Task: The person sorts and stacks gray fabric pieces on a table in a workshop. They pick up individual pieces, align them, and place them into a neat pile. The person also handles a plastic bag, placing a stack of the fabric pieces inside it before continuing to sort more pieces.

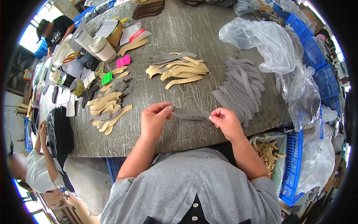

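On the near side of a pile of mostly tan strips [184, 71], a curved grey strip [189, 114] with a row of small dark dots was held above the worktop [194, 136], the fingers of the left hand [153, 118] pinched narrow on one end and those of the right hand [228, 122] on the other. Good handling seemed to call for a light, even pinch (too hard a pull might have distorted the curve), dotted face up, clear of the grey strips [240, 87] heaped right of the tan pile.
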`<action>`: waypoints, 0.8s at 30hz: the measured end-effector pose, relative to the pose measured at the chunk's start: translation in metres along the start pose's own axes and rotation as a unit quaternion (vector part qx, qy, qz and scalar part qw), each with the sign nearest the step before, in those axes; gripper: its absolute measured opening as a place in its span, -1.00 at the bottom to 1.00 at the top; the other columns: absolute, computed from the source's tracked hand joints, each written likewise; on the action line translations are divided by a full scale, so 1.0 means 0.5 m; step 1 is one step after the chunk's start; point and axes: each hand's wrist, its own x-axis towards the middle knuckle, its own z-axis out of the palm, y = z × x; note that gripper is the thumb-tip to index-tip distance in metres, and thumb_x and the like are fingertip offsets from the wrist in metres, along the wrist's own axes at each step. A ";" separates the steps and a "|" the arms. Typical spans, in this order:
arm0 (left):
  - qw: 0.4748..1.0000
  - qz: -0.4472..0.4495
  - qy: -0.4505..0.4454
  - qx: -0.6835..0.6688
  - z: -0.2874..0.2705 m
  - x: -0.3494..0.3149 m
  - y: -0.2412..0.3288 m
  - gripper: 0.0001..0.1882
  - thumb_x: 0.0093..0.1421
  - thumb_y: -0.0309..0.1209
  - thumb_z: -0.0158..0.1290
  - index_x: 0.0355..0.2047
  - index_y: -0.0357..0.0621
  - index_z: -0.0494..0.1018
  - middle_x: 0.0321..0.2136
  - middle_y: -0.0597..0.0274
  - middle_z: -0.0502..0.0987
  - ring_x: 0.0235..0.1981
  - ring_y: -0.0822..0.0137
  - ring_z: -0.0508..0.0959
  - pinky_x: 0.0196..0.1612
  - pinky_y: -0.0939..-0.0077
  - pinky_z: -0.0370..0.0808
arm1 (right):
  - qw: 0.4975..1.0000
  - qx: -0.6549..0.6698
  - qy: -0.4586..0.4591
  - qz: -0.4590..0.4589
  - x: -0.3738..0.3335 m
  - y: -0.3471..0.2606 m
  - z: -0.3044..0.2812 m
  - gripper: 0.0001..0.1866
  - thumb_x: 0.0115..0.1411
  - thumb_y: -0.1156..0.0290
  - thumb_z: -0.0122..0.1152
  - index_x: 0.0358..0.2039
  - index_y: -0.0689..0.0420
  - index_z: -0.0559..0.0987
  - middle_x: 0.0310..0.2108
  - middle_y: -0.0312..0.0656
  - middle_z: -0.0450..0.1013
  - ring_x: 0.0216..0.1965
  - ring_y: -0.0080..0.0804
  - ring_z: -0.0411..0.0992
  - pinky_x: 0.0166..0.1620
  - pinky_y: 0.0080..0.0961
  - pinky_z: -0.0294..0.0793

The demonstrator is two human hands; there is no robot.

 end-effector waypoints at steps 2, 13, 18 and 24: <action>1.000 0.010 -0.003 0.011 -0.004 0.002 -0.005 -0.84 0.18 -0.53 0.19 -0.23 -0.35 0.57 -0.47 0.21 0.60 -0.50 0.46 0.56 -0.39 0.64 0.51 | 1.000 0.029 0.007 0.007 -0.002 0.007 0.001 -0.92 0.17 0.51 0.31 -0.35 0.20 0.57 -0.47 -0.42 0.45 -0.46 -0.72 0.33 -0.37 -0.72 0.35; 0.956 0.014 -0.022 0.292 -0.019 0.044 -0.005 -0.85 0.11 -0.45 0.25 -0.36 -0.31 0.62 -0.55 0.30 0.59 -0.53 0.53 0.50 -0.42 0.60 0.44 | 0.987 -0.122 0.098 -0.044 -0.012 0.029 0.013 -0.77 0.10 0.57 0.30 -0.26 0.20 0.45 -0.51 -0.30 0.46 -0.51 -0.65 0.37 -0.42 -0.62 0.38; 0.939 0.035 -0.030 0.340 -0.018 0.055 -0.032 -0.85 0.07 -0.48 0.27 -0.38 -0.32 0.61 -0.57 0.33 0.58 -0.54 0.58 0.47 -0.46 0.63 0.40 | 0.973 -0.197 0.107 -0.057 -0.003 0.051 0.010 -0.76 0.05 0.57 0.29 -0.27 0.22 0.46 -0.54 -0.26 0.46 -0.53 -0.59 0.39 -0.42 -0.57 0.39; 0.927 -0.003 -0.031 0.374 -0.010 0.057 -0.029 -0.82 0.07 -0.41 0.25 -0.39 -0.31 0.62 -0.52 0.11 0.63 -0.51 0.41 0.57 -0.37 0.49 0.50 | 0.972 -0.200 0.107 -0.061 0.003 0.062 0.007 -0.76 0.02 0.57 0.28 -0.28 0.24 0.46 -0.56 -0.23 0.47 -0.55 -0.55 0.39 -0.42 -0.54 0.40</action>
